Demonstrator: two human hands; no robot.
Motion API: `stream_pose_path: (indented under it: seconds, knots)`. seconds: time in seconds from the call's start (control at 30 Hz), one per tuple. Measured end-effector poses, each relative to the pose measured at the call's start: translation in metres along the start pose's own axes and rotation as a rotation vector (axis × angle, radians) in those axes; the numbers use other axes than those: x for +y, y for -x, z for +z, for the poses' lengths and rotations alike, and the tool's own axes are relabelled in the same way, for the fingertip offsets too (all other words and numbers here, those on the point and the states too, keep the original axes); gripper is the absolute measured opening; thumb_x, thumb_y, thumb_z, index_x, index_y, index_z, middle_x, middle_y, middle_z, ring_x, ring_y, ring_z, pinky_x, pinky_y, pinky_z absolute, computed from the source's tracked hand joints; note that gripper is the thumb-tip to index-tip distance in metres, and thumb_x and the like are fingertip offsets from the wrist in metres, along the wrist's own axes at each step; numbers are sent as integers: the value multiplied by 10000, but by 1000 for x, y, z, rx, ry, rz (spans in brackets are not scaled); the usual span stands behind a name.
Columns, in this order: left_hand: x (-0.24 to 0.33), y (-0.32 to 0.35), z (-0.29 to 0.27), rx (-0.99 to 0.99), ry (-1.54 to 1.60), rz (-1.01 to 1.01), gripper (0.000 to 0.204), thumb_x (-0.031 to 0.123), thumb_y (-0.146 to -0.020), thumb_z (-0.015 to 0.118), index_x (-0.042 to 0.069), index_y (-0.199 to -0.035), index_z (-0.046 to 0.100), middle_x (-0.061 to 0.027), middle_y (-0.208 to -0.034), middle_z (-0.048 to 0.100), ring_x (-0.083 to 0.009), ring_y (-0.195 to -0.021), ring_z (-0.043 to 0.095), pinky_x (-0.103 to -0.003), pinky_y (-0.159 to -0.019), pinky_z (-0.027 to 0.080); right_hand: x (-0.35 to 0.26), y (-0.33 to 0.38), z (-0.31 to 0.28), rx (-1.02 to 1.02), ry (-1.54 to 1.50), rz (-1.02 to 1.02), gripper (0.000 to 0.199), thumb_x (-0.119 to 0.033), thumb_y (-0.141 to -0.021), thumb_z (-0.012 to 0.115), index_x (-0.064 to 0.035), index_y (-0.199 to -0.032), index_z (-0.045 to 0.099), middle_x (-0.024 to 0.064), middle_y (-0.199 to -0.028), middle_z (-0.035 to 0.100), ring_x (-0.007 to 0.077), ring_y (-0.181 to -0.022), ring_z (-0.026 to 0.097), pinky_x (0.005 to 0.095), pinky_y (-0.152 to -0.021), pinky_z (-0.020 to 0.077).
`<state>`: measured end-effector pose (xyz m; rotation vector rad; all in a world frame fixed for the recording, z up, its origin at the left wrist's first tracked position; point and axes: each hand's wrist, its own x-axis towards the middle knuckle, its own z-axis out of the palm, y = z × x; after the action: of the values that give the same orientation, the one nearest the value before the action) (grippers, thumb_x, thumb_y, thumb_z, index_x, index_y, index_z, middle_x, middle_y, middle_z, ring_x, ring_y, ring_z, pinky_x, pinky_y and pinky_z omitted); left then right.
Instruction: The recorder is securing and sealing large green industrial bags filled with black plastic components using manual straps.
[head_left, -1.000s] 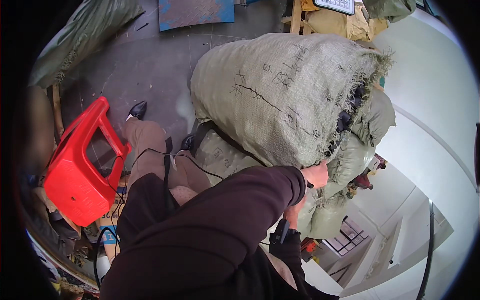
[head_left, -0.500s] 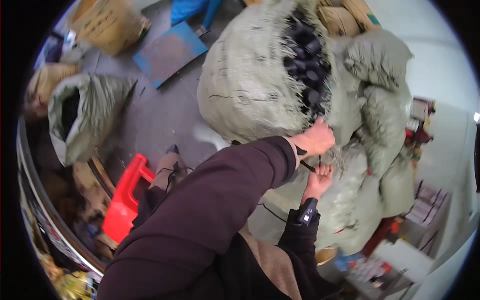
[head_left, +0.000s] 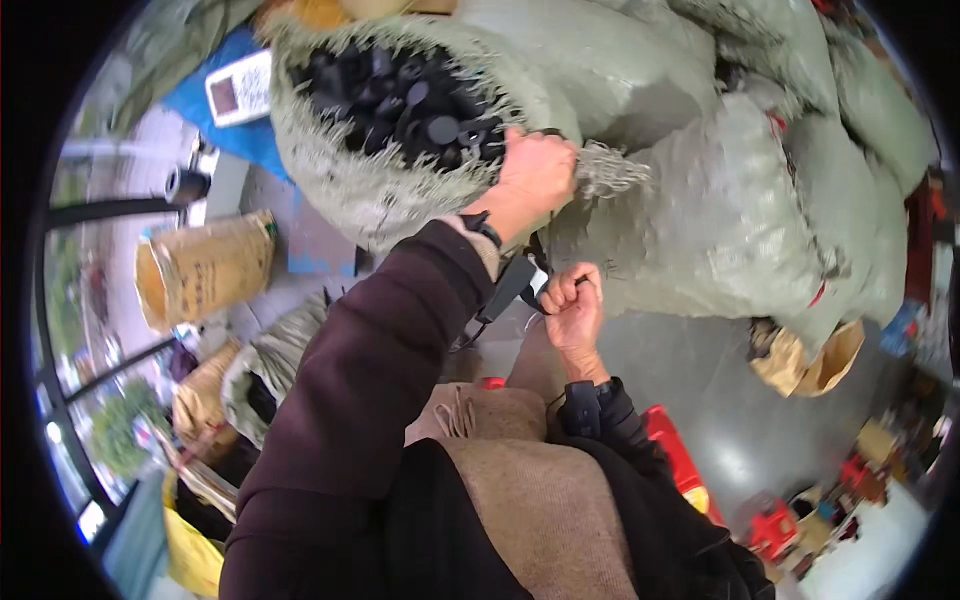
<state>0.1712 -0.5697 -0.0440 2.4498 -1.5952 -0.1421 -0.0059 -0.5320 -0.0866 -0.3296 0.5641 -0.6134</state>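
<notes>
A large woven sack [head_left: 350,200] with a frayed mouth stands in front of me, full of small black plastic parts [head_left: 400,105]. My left hand [head_left: 540,172] is closed on the near right edge of its mouth, and a tuft of loose threads sticks out beside the fist. Lower down, my right hand [head_left: 574,312] has its fingers curled in, palm side up, around what looks like a black strap. Next to these fingers hangs a black device [head_left: 510,288] with a white patch; how it is attached is partly hidden. Dark bands circle both wrists.
More stuffed woven sacks [head_left: 700,210] crowd the right and back. At the left are a brown paper sack [head_left: 215,265] and an open grey-green sack [head_left: 265,385]. A red plastic stool [head_left: 685,460] is by my right arm. An open paper bag [head_left: 830,360] lies farther right.
The view has turned, so the frayed sack now appears farther left. My left fist stays at its mouth edge. My right hand is lower and farther from the left, and the black device has come into view.
</notes>
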Motion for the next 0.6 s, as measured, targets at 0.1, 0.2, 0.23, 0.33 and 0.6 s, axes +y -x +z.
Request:
stream_pose_path:
  seconds: [0.1, 0.2, 0.23, 0.33, 0.6]
  knots:
    - [-1, -2, 1, -15, -65, 54, 198, 194, -615, 539, 104, -789, 568, -47, -768, 571, -214, -774, 552, -417, -723, 322, 7, -9, 0, -24, 116, -9, 149, 25, -722, 280, -59, -749, 400, 7, -555, 318, 94, -471, 290, 214, -412, 243]
    - [-7, -4, 6, 35, -56, 152, 239, 184, -592, 557, 120, -821, 532, -47, -760, 541, -226, -761, 538, -406, -707, 318, 20, -34, -15, -98, 425, -51, 140, -5, -746, 300, -30, -755, 437, 6, -557, 380, 69, -495, 346, 208, -428, 278]
    - [-10, -2, 6, 80, -30, 209, 248, 173, -587, 558, 124, -827, 520, -49, -754, 533, -233, -751, 534, -408, -699, 316, 28, -38, -17, -56, 374, -69, 140, -5, -746, 300, -30, -755, 437, 6, -557, 380, 69, -495, 346, 208, -428, 278]
    - [-17, -9, 2, -230, -115, 316, 284, 193, -652, 547, 110, -921, 508, -68, -855, 520, -259, -790, 496, -399, -663, 309, 35, -58, -19, -186, 573, -148, 108, -11, -739, 314, -16, -754, 421, -11, -596, 340, 63, -518, 304, 190, -460, 258]
    - [-46, -35, -39, -579, 145, 750, 382, 122, -564, 586, 67, -928, 484, -79, -871, 456, -276, -801, 460, -347, -701, 346, 32, -63, -16, -110, 615, -84, 98, -57, -718, 350, -26, -703, 442, 29, -592, 413, 91, -543, 390, 238, -493, 338]
